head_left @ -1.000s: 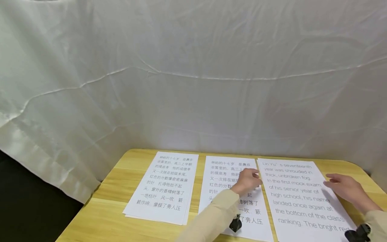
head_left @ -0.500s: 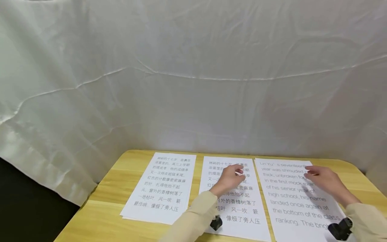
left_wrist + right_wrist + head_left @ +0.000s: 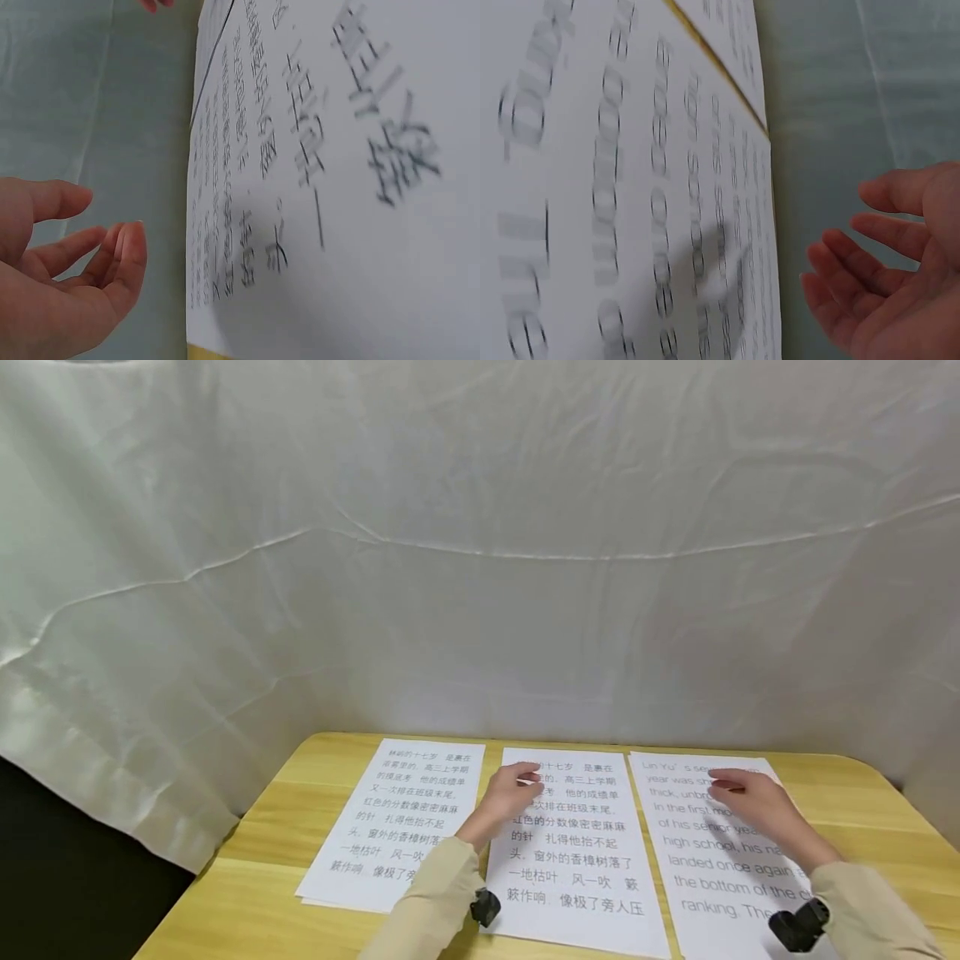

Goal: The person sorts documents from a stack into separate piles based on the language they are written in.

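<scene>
Three stacks of printed white paper lie side by side on a wooden table. My left hand [image 3: 507, 795] is over the left edge of the middle paper stack [image 3: 577, 860], which bears Chinese text. Its fingers are loosely bent with nothing between them; the left wrist view shows thumb and fingers [image 3: 132, 255] apart. Above the right paper stack [image 3: 720, 885], printed in English, my right hand [image 3: 757, 806] hovers, casting a shadow on the page. In the right wrist view its relaxed fingers [image 3: 847, 277] hold nothing. The left paper stack [image 3: 405, 818] also carries Chinese text.
The wooden table [image 3: 255, 860] has rounded far corners. A pale hanging cloth [image 3: 480, 568] rises behind it and along the left side. Narrow gaps separate the middle and right stacks. A dark area [image 3: 75, 877] lies beyond the table at lower left.
Both hands have moved left: the left hand from the middle stack's right edge to its left edge, the right hand from the right stack's outer edge to over its text. The papers stay put.
</scene>
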Demonstrator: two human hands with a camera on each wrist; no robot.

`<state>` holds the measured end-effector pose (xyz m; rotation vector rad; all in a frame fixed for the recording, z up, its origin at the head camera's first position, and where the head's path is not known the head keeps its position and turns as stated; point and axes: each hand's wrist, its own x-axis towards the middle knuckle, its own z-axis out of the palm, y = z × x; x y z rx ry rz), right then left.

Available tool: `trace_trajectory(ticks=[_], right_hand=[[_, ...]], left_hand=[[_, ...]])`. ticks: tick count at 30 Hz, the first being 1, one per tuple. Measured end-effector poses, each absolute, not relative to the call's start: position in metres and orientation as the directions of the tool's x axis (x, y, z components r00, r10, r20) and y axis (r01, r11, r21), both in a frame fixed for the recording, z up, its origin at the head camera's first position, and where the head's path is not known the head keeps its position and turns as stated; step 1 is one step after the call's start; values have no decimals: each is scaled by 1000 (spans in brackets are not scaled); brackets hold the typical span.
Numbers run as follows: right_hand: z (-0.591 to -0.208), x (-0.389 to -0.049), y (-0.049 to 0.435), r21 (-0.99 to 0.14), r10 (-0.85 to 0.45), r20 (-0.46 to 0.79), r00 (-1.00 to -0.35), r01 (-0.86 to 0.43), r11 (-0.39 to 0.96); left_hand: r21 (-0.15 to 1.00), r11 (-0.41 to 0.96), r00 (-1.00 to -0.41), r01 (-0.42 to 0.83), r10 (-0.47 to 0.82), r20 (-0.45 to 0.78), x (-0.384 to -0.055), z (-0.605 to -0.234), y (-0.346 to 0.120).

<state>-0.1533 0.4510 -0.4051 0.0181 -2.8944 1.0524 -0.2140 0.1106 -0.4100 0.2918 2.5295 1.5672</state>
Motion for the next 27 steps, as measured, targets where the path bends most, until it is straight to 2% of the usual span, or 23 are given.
trace_trajectory(ticks=[7,15,27], right_hand=[[-406,-154,420,-687,22,52,-998,-20,727],[-412,-158,395,-717,46,34,-998,8,697],[-428,-165,375,-763,52,-37,-998,62,643]], left_hand=[[918,391,-981,63,195,-16,-215,-412,90],[927,376,-989,-11,132,-66,-216,-416,72],[911,410,-985,-37,137,-102,-216,-429,62]])
